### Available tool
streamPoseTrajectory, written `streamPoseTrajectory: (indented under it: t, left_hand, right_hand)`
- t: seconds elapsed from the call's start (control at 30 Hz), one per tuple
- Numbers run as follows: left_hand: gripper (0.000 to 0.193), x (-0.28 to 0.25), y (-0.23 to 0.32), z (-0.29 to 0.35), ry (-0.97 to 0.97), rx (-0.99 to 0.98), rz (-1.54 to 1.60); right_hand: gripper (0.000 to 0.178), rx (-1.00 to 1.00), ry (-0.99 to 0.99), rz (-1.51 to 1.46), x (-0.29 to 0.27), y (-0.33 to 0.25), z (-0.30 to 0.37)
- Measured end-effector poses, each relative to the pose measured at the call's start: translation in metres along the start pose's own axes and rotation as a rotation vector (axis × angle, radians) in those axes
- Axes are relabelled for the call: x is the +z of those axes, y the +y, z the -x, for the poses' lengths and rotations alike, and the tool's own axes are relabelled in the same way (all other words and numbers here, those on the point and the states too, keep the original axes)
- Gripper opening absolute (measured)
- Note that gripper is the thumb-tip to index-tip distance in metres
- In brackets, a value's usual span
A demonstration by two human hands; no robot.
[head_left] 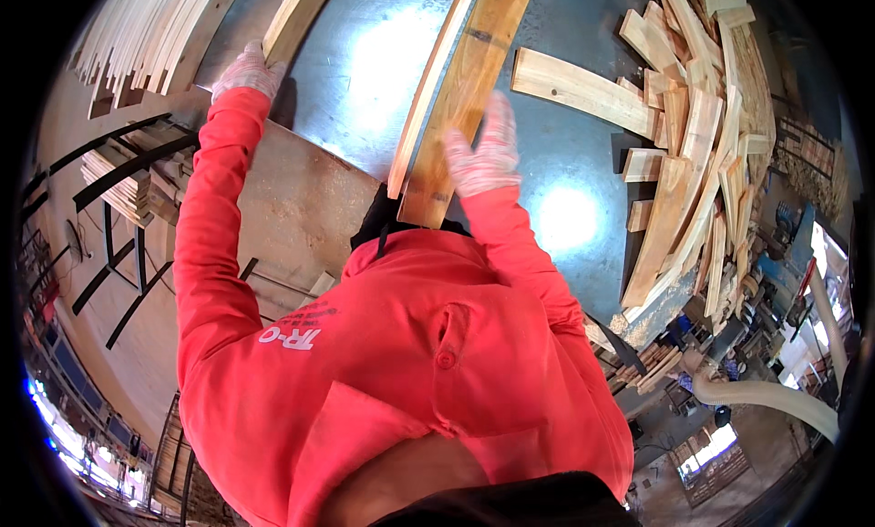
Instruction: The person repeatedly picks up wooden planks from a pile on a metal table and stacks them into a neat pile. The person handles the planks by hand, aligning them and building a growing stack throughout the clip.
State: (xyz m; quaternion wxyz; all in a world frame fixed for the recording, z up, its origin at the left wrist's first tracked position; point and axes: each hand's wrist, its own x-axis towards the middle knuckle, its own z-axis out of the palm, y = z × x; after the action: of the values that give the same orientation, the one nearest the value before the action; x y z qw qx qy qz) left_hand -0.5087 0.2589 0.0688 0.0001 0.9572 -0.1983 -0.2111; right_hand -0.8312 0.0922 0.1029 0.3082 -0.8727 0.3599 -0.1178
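Note:
My left hand [246,72], in a pale glove, is closed at the near end of a wooden board [299,19] at the left of the metal table [333,99]. My right hand [486,151], gloved too and slightly blurred, has its thumb and fingers apart. It is beside the right edge of a wide brown plank [467,94], and contact is hard to make out. That plank points toward my body, with dark marks across it. A narrower pale strip [433,85] lies along its left side.
A row of stacked pale strips [150,35] stands at the far left. On the right, a loose heap of offcuts [693,144] covers the table's side, and one short board [583,88] sticks out from it. Black metal bars [137,172] stand at the left; a hose [766,393] is at the lower right.

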Motion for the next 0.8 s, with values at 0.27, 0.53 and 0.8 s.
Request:
streamPoseTrajectory:
  t: [0.27,0.53,0.8]
  left_hand:
    - [0.071,-0.010,0.021,0.018,0.604,0.331,-0.031]
    - [0.084,0.099,0.139,0.098,-0.166,0.363,0.847]
    - [0.091,0.127,0.122,0.056,0.034,-0.121,0.190]
  right_hand:
    - [0.118,0.315,-0.341,0.328,0.064,0.012,0.013]
    - [0.110,0.278,-0.300,-0.357,0.078,0.015,-0.014]
    - [0.118,0.270,-0.577,-0.459,0.053,0.001,-0.038]
